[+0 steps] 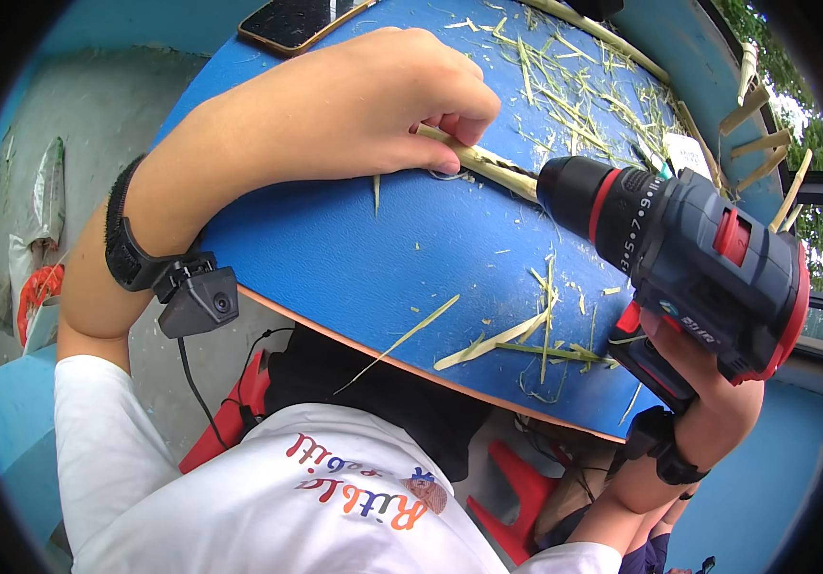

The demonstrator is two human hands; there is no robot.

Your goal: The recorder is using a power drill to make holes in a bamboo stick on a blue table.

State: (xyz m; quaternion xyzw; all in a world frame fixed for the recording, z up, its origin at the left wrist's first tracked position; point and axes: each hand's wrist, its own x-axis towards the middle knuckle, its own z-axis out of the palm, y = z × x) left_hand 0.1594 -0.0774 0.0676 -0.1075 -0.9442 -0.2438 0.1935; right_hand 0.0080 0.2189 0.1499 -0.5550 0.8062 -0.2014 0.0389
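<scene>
My left hand [411,100] is closed, thumb and fingers pinching a pale green-yellow strip, perhaps bamboo or a plant stalk [500,176], against the blue tabletop [354,249]. My right hand [694,354] is wrapped round the grip of a dark grey and red cordless drill [660,215]. The drill lies level, its chuck pointing left toward my left hand. From the chuck a thin spiral drill bit [515,168] runs along the pale strip; whether its tip is inside the strip I cannot tell. Part of the strip is hidden under my fingers.
Green shavings [574,115] litter the table's far side, and split strips [488,346] lie near its front edge. A phone [301,21] rests at the far left. A long stalk [608,38] lies at the back. Cut pieces [761,143] stand by the window. Red stools are below.
</scene>
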